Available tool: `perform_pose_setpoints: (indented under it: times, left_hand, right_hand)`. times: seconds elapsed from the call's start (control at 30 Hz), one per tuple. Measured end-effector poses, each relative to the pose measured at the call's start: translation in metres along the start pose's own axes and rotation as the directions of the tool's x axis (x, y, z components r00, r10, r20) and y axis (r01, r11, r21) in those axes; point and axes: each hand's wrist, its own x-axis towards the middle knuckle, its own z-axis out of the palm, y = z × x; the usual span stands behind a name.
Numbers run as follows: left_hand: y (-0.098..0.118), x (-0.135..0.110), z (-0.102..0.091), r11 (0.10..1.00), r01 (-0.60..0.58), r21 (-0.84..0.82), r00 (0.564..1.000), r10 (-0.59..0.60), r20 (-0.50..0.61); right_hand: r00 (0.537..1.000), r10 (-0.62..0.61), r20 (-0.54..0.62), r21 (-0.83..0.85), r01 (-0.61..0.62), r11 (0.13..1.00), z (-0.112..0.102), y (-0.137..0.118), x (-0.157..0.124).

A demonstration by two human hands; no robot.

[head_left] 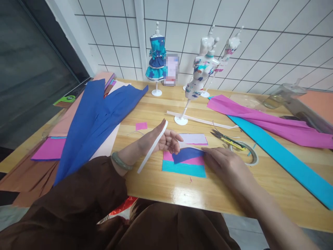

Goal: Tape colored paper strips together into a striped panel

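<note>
My left hand (pixel 162 140) is raised over the table, thumb apart and fingers loosely bent. A narrow white strip (pixel 152 147), which looks like tape, clings to its thumb and hangs down across the wrist side. The left fingertips are close to a blue paper piece (pixel 186 155); whether they touch it I cannot tell. My right hand (pixel 229 165) pinches the right end of this blue piece, which has a pale upper edge. Beneath it lie a pink piece (pixel 167 155) and a turquoise piece (pixel 183 169). A pale lilac piece with pink edging (pixel 194 139) lies just behind.
Yellow-handled scissors (pixel 229 139) and a tape roll (pixel 256 159) lie right of the pieces. Painted mannequins (pixel 201 73) and a dressed one (pixel 156 59) stand at the back. Large blue paper (pixel 85 128) covers the left; magenta (pixel 260 118) and turquoise lengths (pixel 281 163) cross the right.
</note>
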Motion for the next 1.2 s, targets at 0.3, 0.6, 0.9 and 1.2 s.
perform_pose_setpoints:
  times: [0.3,0.6,0.9,1.2]
  left_hand:
    - [0.003,0.0,0.003,1.0,-0.018,-0.014,1.0,0.018,-0.01]
    - [0.0,0.003,0.012,0.926,-0.006,0.377,0.954,0.118,-0.275]
    - [-0.008,0.001,0.02,0.819,-0.059,0.571,0.956,0.211,-0.205]
    - [-0.007,-0.001,0.028,0.835,-0.063,0.547,0.943,0.23,-0.241]
  right_hand:
    - [0.956,0.012,-0.295,-0.105,-0.045,0.993,-0.005,0.031,0.029]
    - [0.965,0.158,-0.207,0.112,-0.137,0.984,0.007,0.017,0.015]
    - [0.749,0.516,0.415,0.894,-0.442,-0.077,-0.009,-0.064,0.005]
    - [0.698,0.494,0.518,0.817,-0.576,-0.042,-0.009,-0.073,-0.012]
